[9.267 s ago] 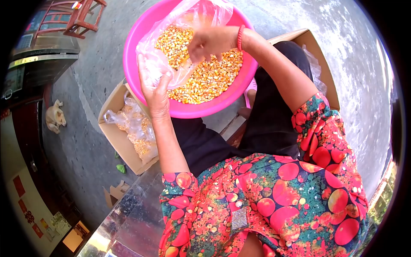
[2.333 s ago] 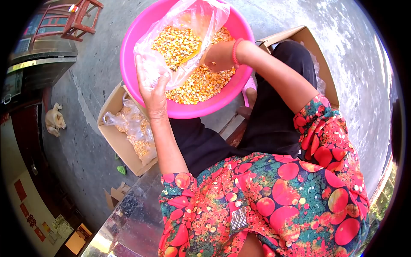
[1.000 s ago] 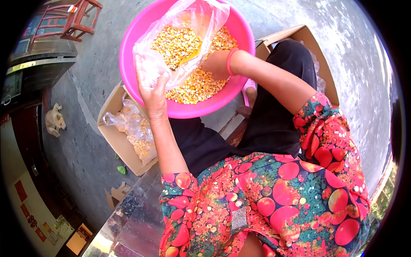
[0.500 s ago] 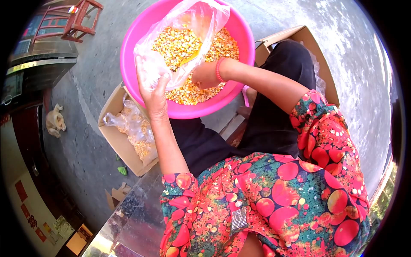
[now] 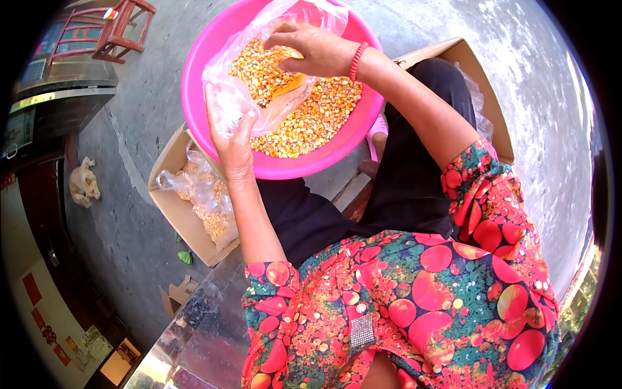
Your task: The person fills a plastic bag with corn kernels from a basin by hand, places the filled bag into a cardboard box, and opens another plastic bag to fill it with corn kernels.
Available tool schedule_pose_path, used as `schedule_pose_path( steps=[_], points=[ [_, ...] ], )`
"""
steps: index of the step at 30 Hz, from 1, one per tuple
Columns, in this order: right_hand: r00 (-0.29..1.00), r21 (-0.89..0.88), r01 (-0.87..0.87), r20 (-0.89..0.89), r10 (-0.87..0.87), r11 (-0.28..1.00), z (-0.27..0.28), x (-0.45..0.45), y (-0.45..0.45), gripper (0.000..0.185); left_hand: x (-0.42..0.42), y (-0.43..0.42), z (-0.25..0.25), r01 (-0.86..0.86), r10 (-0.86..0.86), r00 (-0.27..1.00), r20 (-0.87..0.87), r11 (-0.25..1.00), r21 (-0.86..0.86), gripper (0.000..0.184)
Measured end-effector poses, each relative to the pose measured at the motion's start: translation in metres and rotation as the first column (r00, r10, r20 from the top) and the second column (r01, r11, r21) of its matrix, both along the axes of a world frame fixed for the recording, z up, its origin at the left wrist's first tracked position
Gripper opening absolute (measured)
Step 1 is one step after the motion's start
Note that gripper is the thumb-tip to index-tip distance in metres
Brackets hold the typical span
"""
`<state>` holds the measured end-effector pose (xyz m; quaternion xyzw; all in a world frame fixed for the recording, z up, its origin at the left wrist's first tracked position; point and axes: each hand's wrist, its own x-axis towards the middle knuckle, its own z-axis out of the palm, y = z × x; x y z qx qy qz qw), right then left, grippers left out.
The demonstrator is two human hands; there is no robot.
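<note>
A pink basin (image 5: 195, 84) rests over my lap with loose corn kernels (image 5: 317, 117) in it. Inside it lies a clear plastic bag (image 5: 227, 104), its mouth open and corn kernels within. My left hand (image 5: 232, 139) is closed on the near left edge of the bag, at the basin's rim, thumb over the plastic. Above the bag's opening is my right hand (image 5: 314, 52), a red bracelet at its wrist. Its fingers are apart and bent, palm down, with nothing visible between them.
A cardboard box (image 5: 172, 207) on the left holds plastic bags of corn (image 5: 210, 201). Another cardboard box (image 5: 495, 110) stands right of my knee, with clear plastic inside. A wooden chair (image 5: 120, 32) is at the upper left. A pale bag (image 5: 84, 181) lies on the floor.
My right hand has risen out of the loose corn and moved up and left over the bag's opening, its fingers now spread. My left hand has stayed on the bag.
</note>
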<state>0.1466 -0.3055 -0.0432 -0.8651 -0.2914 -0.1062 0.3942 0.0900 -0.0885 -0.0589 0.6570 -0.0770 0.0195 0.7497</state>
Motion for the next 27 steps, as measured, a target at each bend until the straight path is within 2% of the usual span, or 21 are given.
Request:
schedule_pose_path(
  steps=[1, 2, 3, 4, 5, 7, 8, 9, 11, 12, 15, 21, 23, 25, 27],
  points=[
    [0.999, -0.104, -0.015, 0.03, 0.018, 0.994, 0.004, 0.0, -0.006, 0.018, 0.0, 0.0, -0.001, 0.002, -0.002, 1.0, 0.006, 1.0, -0.001, 0.083],
    [0.95, -0.065, -0.217, -0.244, 0.196, 0.974, 0.008, 0.001, -0.012, 0.015, 0.0, 0.0, -0.001, 0.002, -0.002, 1.0, 0.005, 1.0, -0.001, 0.083],
    [0.95, -0.065, -0.217, -0.244, 0.196, 0.974, 0.014, -0.003, -0.012, 0.015, -0.001, -0.001, 0.0, -0.003, 0.003, 1.0, 0.007, 1.0, 0.01, 0.083],
    [0.755, -0.104, -0.366, -0.615, 0.23, 0.925, 0.02, -0.012, -0.01, 0.015, -0.001, -0.001, 0.001, -0.008, 0.008, 1.0, 0.009, 1.0, 0.022, 0.083],
    [0.434, -0.074, -0.51, -0.883, 0.182, 0.857, 0.024, -0.02, -0.006, 0.017, -0.001, 0.0, 0.0, -0.009, 0.009, 1.0, 0.009, 1.0, 0.023, 0.083],
    [0.523, -0.376, -0.637, -0.852, 0.018, 0.673, 0.015, -0.03, 0.004, 0.02, 0.0, 0.001, -0.002, -0.002, 0.002, 1.0, -0.001, 1.0, 0.007, 0.084],
    [0.607, -0.482, -0.611, -0.795, -0.02, 0.628, 0.003, -0.035, 0.007, 0.019, 0.0, 0.0, -0.002, -0.001, 0.001, 1.0, -0.002, 1.0, 0.007, 0.084],
    [0.606, -0.482, -0.611, -0.795, -0.021, 0.628, -0.018, -0.037, 0.009, 0.019, 0.0, -0.001, -0.001, -0.003, 0.003, 1.0, 0.002, 1.0, 0.002, 0.083],
    [0.882, -0.653, -0.413, -0.46, 0.101, 0.635, -0.058, -0.037, 0.011, 0.02, 0.0, -0.001, -0.001, -0.005, 0.005, 1.0, 0.008, 1.0, -0.003, 0.083],
    [0.848, -0.619, -0.442, -0.525, 0.075, 0.649, -0.057, -0.041, 0.019, 0.021, 0.0, -0.001, -0.002, -0.001, 0.001, 1.0, 0.009, 1.0, -0.007, 0.083],
    [0.858, -0.598, -0.42, -0.508, 0.083, 0.682, -0.063, -0.054, 0.042, 0.022, 0.0, -0.001, -0.001, 0.006, -0.006, 1.0, 0.007, 1.0, -0.004, 0.084],
    [0.836, -0.593, -0.502, -0.519, 0.179, 0.63, -0.068, -0.045, 0.052, 0.022, 0.002, -0.002, -0.002, 0.006, -0.006, 1.0, 0.007, 1.0, 0.008, 0.084],
    [0.863, -0.517, -0.423, -0.479, 0.159, 0.744, -0.078, -0.04, 0.049, 0.023, 0.001, -0.001, -0.002, 0.002, -0.002, 1.0, 0.006, 1.0, 0.008, 0.084],
    [0.838, -0.496, -0.449, -0.522, 0.159, 0.743, -0.056, -0.038, 0.044, 0.023, 0.001, 0.0, -0.002, 0.009, -0.009, 1.0, 0.012, 1.0, 0.005, 0.084],
    [0.61, -0.293, -0.644, -0.754, 0.243, 0.707, -0.041, -0.036, 0.039, 0.021, 0.001, 0.001, -0.003, 0.006, -0.006, 1.0, 0.012, 1.0, 0.01, 0.084]
  ],
)
